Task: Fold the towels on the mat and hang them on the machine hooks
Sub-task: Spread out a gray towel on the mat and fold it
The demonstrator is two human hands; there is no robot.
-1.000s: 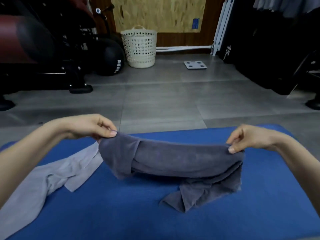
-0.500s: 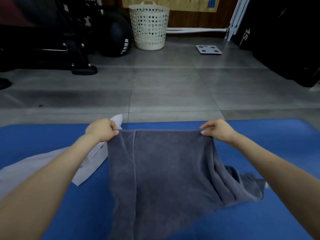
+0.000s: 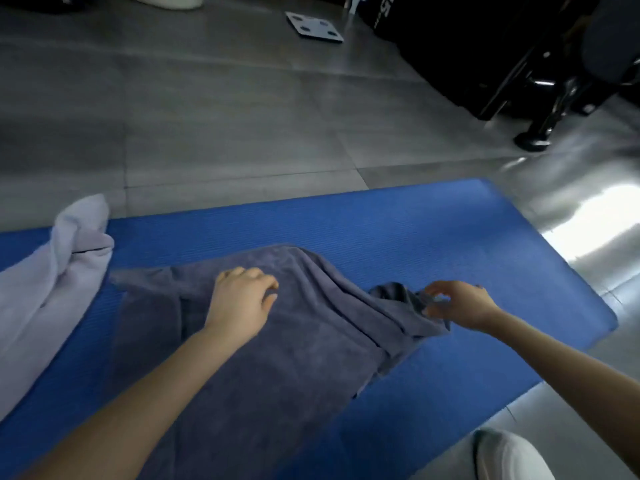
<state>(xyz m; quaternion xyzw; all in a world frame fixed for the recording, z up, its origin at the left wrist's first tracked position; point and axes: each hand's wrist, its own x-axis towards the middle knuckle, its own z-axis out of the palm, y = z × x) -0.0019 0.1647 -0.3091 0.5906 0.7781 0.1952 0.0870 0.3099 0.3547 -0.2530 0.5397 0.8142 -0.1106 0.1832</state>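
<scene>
Right hand (image 3: 460,303) pinches the dark towel's (image 3: 277,358) bunched corner; left hand (image 3: 242,303) rests loosely curled on it.

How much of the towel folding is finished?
Nothing looks finished. The dark grey towel lies spread on the blue mat, unfolded. In hand: the left hand rests on it while the right hand picks at its bunched corner. Left to do: fold it, fold the crumpled light towel beside it, and hang both. No hooks are in view.
</scene>
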